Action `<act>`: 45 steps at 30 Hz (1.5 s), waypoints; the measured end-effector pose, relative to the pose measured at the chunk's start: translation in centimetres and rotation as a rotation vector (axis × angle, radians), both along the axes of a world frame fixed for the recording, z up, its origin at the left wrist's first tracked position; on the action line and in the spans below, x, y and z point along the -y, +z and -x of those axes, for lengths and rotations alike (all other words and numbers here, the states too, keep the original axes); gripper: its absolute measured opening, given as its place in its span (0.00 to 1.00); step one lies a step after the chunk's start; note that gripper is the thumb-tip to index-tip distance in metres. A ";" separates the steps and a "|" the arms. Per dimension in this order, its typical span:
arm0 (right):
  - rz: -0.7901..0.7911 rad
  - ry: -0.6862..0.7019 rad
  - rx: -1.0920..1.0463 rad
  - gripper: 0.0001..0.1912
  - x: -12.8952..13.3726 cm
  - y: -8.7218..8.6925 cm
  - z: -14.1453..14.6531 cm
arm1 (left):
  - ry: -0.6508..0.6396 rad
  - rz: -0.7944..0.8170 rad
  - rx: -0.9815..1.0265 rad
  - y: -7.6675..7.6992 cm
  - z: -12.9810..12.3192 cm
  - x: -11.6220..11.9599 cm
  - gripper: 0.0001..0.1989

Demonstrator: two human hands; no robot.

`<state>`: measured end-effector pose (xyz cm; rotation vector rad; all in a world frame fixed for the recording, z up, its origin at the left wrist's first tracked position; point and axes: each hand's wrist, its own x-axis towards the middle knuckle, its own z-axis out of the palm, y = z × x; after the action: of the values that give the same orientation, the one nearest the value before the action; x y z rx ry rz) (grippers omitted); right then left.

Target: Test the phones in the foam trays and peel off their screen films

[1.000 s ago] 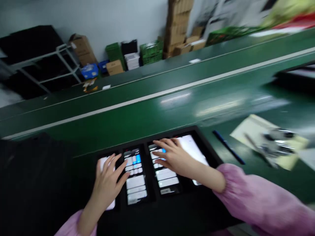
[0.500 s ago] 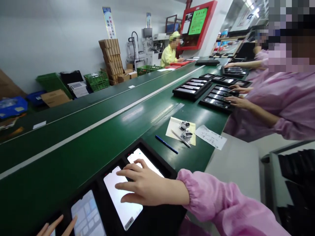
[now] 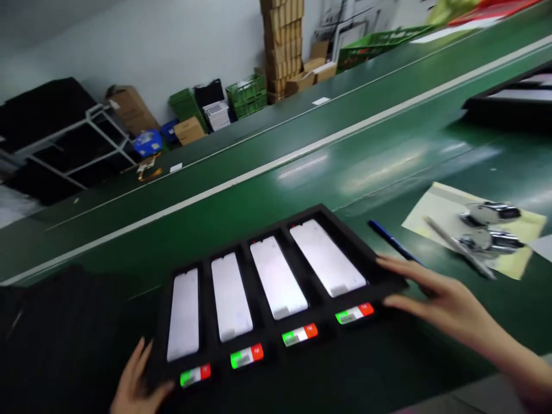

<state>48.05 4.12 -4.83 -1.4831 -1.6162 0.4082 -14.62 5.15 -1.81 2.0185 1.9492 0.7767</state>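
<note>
Blue pen: the blue pen (image 3: pixel 390 238) lies just beyond the right fingers, partly hidden.
Paper: yellow paper (image 3: pixel 420 215), right of them, bears a silver pen (image 3: pixel 455 244) and shiny metal pieces (image 3: pixel 491 213).
Left hand: left hand (image 3: pixel 140 379) blurred, thumb and fingers spread, touching the tray's near-left corner.
Right hand: right hand (image 3: pixel 382 280) with thumb and forefinger apart at its right edge.
Tray: black tray (image 3: pixel 353 238) between both hands' fingers, four lit phones (image 3: pixel 279 279) inside.
</note>
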 end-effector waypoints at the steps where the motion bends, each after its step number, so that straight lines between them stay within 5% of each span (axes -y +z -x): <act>1: -0.034 0.013 -0.017 0.30 -2.7 0.6 0.4 | 0.103 -0.047 0.189 0.2 -0.7 -2.1 0.40; 4: -0.066 0.047 -0.012 0.27 -11.9 2.8 2.2 | 0.122 -0.048 0.382 1.1 -3.0 -10.7 0.53; 6: -0.073 0.048 0.016 0.21 -16.8 3.5 3.3 | 0.092 -0.081 0.380 1.8 -4.3 -16.0 0.51; 9: -0.092 0.065 0.091 0.17 -19.5 3.3 4.2 | 0.065 -0.166 0.320 3.0 -5.5 -19.4 0.44; 15: -0.077 0.237 0.410 0.14 -14.1 1.9 5.2 | -0.249 -0.179 0.062 4.9 -10.1 -13.5 0.16; 21: -0.102 0.244 0.644 0.20 -12.8 2.2 7.3 | -0.557 0.000 -0.173 3.2 -18.8 -11.1 0.09; 26: -0.140 0.225 0.699 0.21 -12.6 2.5 8.6 | -0.535 0.023 -0.287 2.7 -22.0 -11.7 0.15; 38: -0.110 0.201 0.488 0.14 -14.1 -0.5 7.8 | -0.511 0.099 -0.365 2.3 -25.3 -12.4 0.12; 42: -0.156 0.228 0.453 0.15 -13.2 0.4 8.0 | -0.494 0.123 -0.366 3.0 -25.7 -13.3 0.13; 45: -0.208 0.272 0.435 0.15 -9.3 2.5 7.6 | -0.521 0.094 -0.361 4.1 -26.3 -11.1 0.12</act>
<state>40.49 13.38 -2.35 -1.2527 -2.1459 0.0582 11.72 16.24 2.30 2.5730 1.4492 0.2066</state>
